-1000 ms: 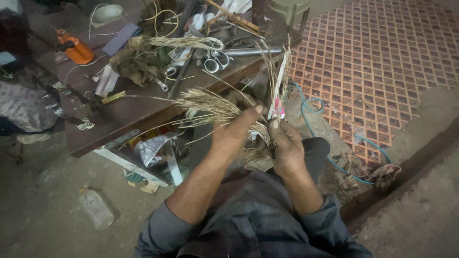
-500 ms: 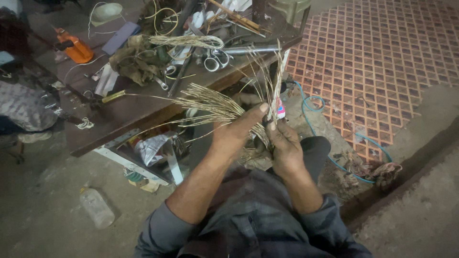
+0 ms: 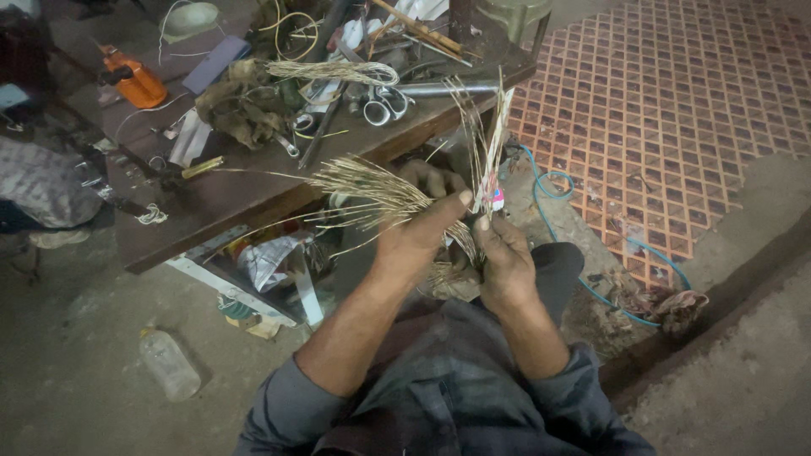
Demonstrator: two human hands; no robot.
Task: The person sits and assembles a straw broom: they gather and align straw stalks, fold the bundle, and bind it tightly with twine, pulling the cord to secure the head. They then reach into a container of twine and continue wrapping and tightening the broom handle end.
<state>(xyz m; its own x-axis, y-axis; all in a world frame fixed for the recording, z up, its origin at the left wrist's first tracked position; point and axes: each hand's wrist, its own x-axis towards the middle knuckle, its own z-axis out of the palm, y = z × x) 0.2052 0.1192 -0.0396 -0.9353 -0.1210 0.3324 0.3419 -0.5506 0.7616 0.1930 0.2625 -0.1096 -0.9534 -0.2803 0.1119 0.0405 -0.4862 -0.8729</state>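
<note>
**Straw bundle fanned between two hands**

The wooden workbench (image 3: 220, 198) fills ten to twelve o'clock. Before it, a bundle of pale straws (image 3: 372, 190) runs lengthwise from the left hand (image 3: 418, 241) toward ten o'clock; that hand is closed around it, thumb out. The right hand (image 3: 504, 257) pinches upright straws beside a small red-and-white label (image 3: 494, 198). An orange bottle (image 3: 135, 80) lies at eleven.

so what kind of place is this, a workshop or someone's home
Most likely a small craft workshop. A cluttered wooden workbench carries scissors and an orange tool, and both hands work a bundle of straw-like fibres above a rough concrete floor.
</note>
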